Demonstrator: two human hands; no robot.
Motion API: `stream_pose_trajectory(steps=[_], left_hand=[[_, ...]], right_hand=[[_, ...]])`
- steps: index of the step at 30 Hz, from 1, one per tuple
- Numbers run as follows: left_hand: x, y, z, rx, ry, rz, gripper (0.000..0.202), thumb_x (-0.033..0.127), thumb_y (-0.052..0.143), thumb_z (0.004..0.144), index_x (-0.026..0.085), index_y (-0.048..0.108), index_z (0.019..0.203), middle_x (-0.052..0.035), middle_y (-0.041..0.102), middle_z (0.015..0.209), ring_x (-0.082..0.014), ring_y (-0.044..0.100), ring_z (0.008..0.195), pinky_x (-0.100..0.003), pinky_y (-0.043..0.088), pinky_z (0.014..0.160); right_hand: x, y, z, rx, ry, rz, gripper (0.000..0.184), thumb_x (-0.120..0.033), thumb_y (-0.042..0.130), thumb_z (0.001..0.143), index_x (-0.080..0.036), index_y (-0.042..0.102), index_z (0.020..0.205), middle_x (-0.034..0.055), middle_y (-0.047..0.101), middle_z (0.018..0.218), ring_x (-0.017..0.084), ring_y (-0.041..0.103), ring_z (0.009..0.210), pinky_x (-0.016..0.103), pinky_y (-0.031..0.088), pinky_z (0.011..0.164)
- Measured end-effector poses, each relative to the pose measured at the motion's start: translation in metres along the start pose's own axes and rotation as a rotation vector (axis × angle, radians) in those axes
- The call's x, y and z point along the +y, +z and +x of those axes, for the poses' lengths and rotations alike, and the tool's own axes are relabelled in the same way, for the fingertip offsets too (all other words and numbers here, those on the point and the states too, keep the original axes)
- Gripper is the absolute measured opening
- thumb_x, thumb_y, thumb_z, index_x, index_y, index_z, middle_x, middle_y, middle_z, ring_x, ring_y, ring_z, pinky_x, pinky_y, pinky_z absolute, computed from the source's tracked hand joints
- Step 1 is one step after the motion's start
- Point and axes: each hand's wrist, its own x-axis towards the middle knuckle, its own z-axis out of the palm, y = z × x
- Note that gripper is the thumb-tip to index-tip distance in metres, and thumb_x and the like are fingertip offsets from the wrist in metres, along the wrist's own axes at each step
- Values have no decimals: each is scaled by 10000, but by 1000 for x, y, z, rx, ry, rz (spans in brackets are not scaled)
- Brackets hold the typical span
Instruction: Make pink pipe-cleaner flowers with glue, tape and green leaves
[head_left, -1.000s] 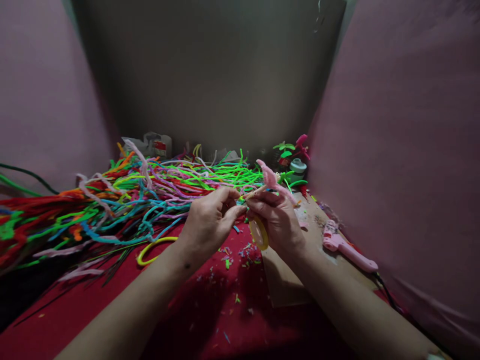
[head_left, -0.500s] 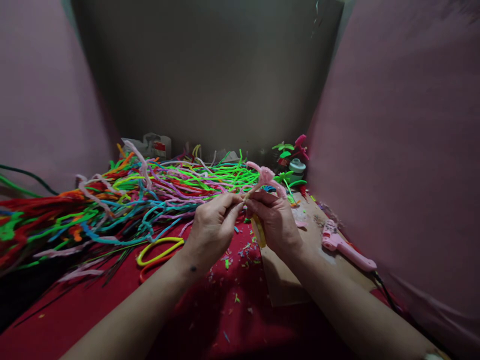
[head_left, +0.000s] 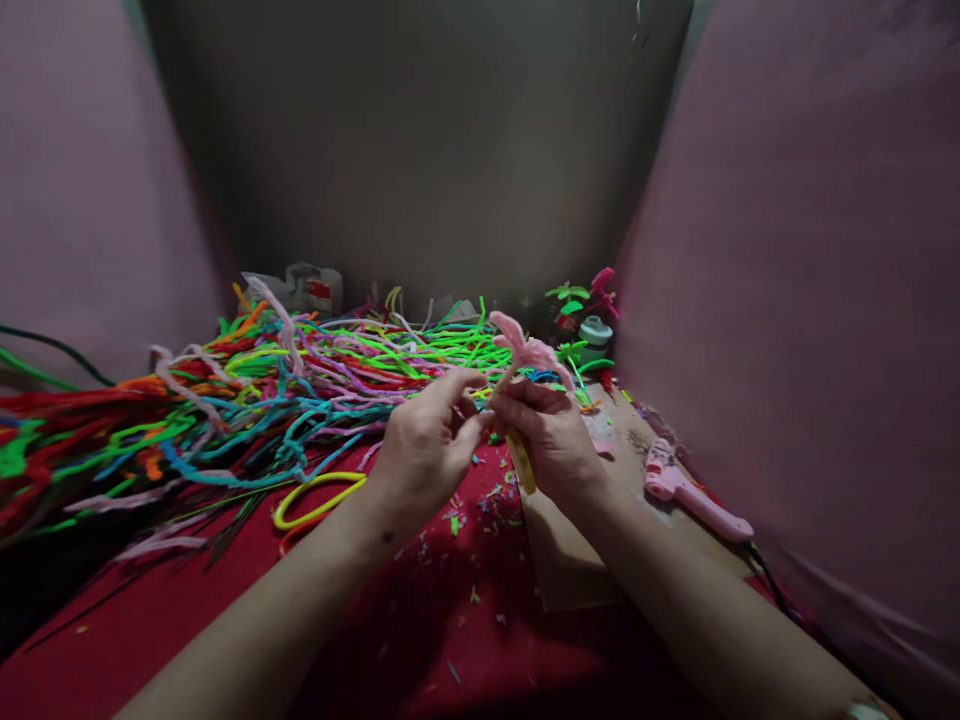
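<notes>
The right hand (head_left: 551,435) has its grip clamped on the stem (head_left: 505,385) of the pink fuzzy flower (head_left: 529,350), which is above the red-covered desk (head_left: 405,630). The left hand (head_left: 427,435) is just beside the stem, its grip apart at thumb and index finger; contact with the stem cannot be confirmed. A yellow ring (head_left: 521,462) hangs below the right hand. A pink glue gun (head_left: 694,490) lies to the right.
</notes>
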Motion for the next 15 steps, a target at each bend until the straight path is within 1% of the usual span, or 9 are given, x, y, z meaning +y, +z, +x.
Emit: stream_pose_trajectory(steps=[1,2,3,5,7,9,11,13,15], left_hand=[[-2,2,-2,39,117,149,123,174,520,810,170,567,924,-24,609,748,-136,580,664,-248,468,620],[-3,4,-4,52,212,292,105,152,483,826,168,572,881,-36,607,763,-145,582,704,-254,463,651],[-5,4,-6,52,282,418,128,135,448,839,165,572,828,-43,600,752,-150,580,714,-254,456,653],[-7,4,-8,34,351,600,178,114,409,843,161,564,770,-48,588,716,-155,574,685,-249,437,612],[-8,2,-8,40,372,676,188,91,396,828,154,570,796,-53,592,716,-159,566,661,-250,415,573],[-9,0,-7,61,376,658,207,68,383,814,155,571,799,-51,590,714,-155,549,647,-252,400,566],[-8,-2,-5,75,345,538,213,68,383,815,162,564,751,-28,567,672,-135,519,612,-244,388,569],[-5,-3,-3,61,236,338,200,105,415,824,168,556,697,4,527,611,-108,482,563,-227,378,555],[0,-5,-1,15,52,101,175,162,466,820,170,557,671,32,488,550,-87,450,505,-209,365,510]], right_hand=[[0,0,-1,18,17,-5,106,-212,758,589,-176,673,641,-33,590,597,85,489,547,244,394,566],[1,1,-1,33,27,-11,112,-213,759,580,-171,667,628,-32,582,586,86,478,542,247,388,562],[1,1,-2,40,32,-18,115,-212,760,575,-170,663,621,-31,577,581,89,472,542,249,386,563],[0,1,-2,21,19,-34,109,-207,756,581,-176,660,621,-27,581,595,96,478,561,255,392,579],[-1,1,-3,-31,-44,-79,91,-201,743,605,-187,661,641,-24,591,624,106,491,594,260,402,601],[-3,1,-3,-65,-132,-159,79,-187,728,627,-199,662,667,-22,596,644,118,500,628,269,417,633],[-5,2,-3,-73,-198,-258,66,-183,712,645,-204,658,675,-19,599,647,129,507,650,282,431,661],[-5,2,-3,-61,-232,-332,37,-195,694,667,-204,659,674,-10,611,659,139,517,666,293,442,676],[-4,1,-3,-46,-256,-391,8,-213,678,693,-205,674,691,2,624,690,147,532,692,303,449,694]])
